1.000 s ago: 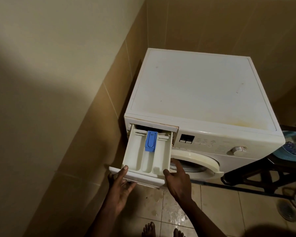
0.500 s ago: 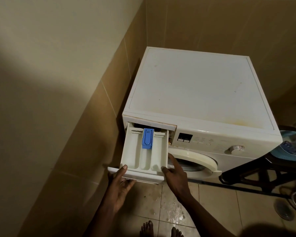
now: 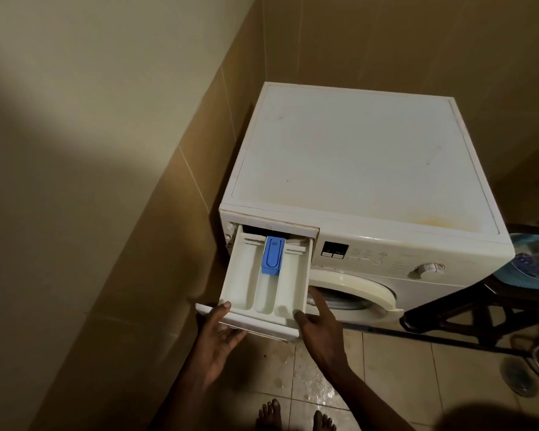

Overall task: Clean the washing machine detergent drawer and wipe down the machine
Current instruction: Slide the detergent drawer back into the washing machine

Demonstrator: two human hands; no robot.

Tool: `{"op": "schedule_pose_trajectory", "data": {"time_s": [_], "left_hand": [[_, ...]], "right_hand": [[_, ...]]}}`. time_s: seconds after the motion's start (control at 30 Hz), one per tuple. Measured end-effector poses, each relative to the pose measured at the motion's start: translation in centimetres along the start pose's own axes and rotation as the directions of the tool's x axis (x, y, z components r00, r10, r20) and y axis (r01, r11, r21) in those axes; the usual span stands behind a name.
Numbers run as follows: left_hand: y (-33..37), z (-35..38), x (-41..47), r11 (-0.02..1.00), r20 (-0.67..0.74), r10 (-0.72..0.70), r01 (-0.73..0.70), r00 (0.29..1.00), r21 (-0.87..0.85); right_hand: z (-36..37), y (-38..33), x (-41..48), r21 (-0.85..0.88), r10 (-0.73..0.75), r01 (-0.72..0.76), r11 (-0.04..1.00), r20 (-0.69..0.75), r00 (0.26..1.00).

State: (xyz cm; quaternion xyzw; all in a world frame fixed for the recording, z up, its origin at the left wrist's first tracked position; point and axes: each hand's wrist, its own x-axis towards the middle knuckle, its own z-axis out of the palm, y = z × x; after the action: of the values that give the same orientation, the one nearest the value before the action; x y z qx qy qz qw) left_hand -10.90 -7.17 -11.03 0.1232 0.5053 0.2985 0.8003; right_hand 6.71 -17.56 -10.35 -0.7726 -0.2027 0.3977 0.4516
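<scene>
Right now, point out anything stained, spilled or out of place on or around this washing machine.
A yellow-brown stain marks the top of the washing machine near its front right edge. Wet patches glisten on the floor tiles below the detergent drawer, which sticks out, gripped by the left hand and right hand. Nothing looks broken.

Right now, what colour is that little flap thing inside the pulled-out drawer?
Blue. The flap sits in the white drawer; the head view shows it.
</scene>
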Motion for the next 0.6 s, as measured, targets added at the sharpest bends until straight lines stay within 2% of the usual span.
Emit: {"op": "schedule_pose_trajectory", "data": {"time_s": [0.17,0.4,0.6], "left_hand": [[-0.4,-0.4,0.3,0.999,-0.039,0.016,-0.017,0.999,-0.028],[0.1,-0.7,0.0,1.000,-0.001,-0.030,0.030,1.000,0.011],[1.2,-0.2,0.3,0.998,-0.046,0.056,-0.055,0.997,0.017]], "right_hand": [[0.0,-0.4,-0.1,-0.005,-0.015,0.015,1.000,0.000,1.000],[0.4,-0.7,-0.4,-0.017,-0.056,0.056,0.998,0.003,0.998],[0.7,-1.6,-0.3,-0.019,-0.062,0.062,0.998,0.009,0.998]]}}
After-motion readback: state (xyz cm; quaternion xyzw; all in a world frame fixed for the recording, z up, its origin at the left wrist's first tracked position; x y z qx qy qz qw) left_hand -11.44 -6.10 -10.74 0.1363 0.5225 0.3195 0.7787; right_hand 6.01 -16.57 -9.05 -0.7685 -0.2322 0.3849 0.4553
